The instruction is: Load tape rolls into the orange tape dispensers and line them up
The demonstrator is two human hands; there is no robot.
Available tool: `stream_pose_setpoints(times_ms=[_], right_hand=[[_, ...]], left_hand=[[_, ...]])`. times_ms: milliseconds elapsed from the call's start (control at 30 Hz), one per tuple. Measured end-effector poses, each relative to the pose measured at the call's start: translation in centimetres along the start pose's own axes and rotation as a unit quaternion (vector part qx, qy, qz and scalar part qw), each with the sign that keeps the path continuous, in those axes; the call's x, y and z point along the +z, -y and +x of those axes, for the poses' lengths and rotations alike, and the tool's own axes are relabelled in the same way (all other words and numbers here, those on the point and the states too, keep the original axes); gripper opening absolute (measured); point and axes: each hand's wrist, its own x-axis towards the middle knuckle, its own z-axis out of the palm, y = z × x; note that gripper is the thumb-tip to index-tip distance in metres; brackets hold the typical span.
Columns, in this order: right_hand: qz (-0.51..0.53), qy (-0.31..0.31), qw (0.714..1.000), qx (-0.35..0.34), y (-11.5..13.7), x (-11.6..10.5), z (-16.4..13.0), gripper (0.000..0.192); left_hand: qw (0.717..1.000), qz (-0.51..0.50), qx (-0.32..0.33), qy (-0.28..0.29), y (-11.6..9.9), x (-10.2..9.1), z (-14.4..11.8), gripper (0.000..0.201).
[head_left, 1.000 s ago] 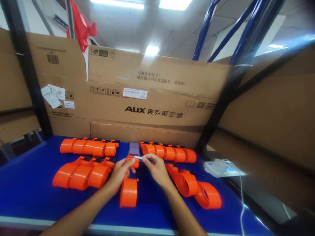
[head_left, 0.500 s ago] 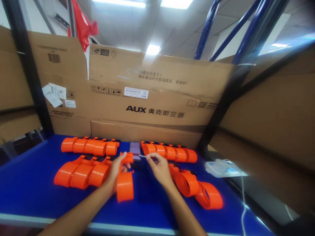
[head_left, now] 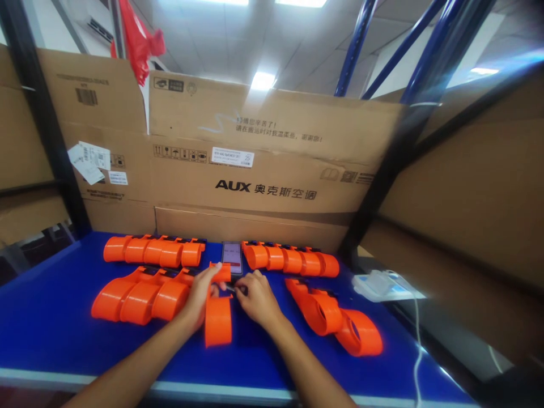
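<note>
Hands meet at the middle of the blue table (head_left: 51, 340) in the head view, the only view we have; our left hand (head_left: 199, 297) is closed around an orange plastic housing (head_left: 218, 317) that lies on the table right in front of us, fingers wrapped over its narrow upper end, the round barrel pointing back toward us; our right hand (head_left: 254, 297) is pinched narrow at that same upper end, fingertips touching the piece, and it may grip something small and pale there, though we cannot tell what; just beyond the fingers a phone (head_left: 232, 258) lies face up on the table; 2 rows of matching orange housings sit to the left (head_left: 140, 297) and at the back left (head_left: 155, 251), another row at the back right (head_left: 291, 259), and a looser pair at the right (head_left: 335, 317); a cardboard box (head_left: 263, 164) stands behind them and a white device (head_left: 378, 285) with a cable lies at the right edge; to do this well, we judge the left hand should pin the housing steady while the right works with fingertips only, slow and square to the piece.
</note>
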Motion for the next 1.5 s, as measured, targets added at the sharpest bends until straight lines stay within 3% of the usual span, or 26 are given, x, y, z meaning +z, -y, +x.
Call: stream_pose_setpoints(times_ms=[233,500,600,767,867,1033,1100,1133,1233,1300,1400,1500], right_hand=[[0.067,-0.135,0.988,0.010,-0.6,-2.1,0.0,0.018],[0.098,-0.175,0.980,-0.002,-0.3,-2.6,-0.2,0.016],[0.105,-0.183,0.977,0.001,-0.2,-2.8,-0.2,0.016],[0.114,-0.195,0.974,0.005,0.1,-3.1,-0.3,0.015],[0.122,-0.204,0.971,0.005,0.3,-3.3,-0.3,0.016],[0.135,-0.207,0.969,0.006,0.4,-3.6,-0.3,0.019],[0.131,-0.208,0.969,0.006,0.4,-3.8,-0.4,0.020],[0.128,-0.209,0.969,0.006,0.4,-3.8,-0.4,0.020],[0.127,-0.207,0.970,0.001,0.5,-3.8,-0.5,0.019],[0.133,-0.205,0.970,-0.005,0.7,-3.8,-0.5,0.018],[0.140,-0.209,0.968,-0.011,1.0,-4.0,-0.5,0.018],[0.137,-0.227,0.964,-0.005,1.2,-4.3,-0.5,0.017]], left_hand=[[0.979,0.192,0.048,0.055,0.4,-0.1,0.1,0.048],[0.910,0.386,0.131,0.070,0.6,-1.1,0.4,0.030],[0.904,0.396,0.144,0.068,0.9,-1.3,0.6,0.024],[0.893,0.408,0.188,0.009,1.2,-1.5,0.6,0.028],[0.889,0.401,0.220,0.019,0.9,-0.9,0.1,0.026],[0.866,0.395,0.301,0.061,-2.2,0.8,-2.7,0.028],[0.834,0.424,0.336,0.112,-4.9,0.8,-4.3,0.028],[0.804,0.452,0.357,0.146,-6.4,0.5,-5.0,0.028],[0.667,0.597,0.356,0.268,-10.6,-1.6,-6.1,0.038],[0.590,0.684,0.332,0.272,-12.2,-3.6,-6.0,0.053],[0.509,0.765,0.309,0.243,-12.1,-6.4,-5.2,0.082],[0.469,0.784,0.311,0.263,-10.6,-7.6,-4.7,0.087]])
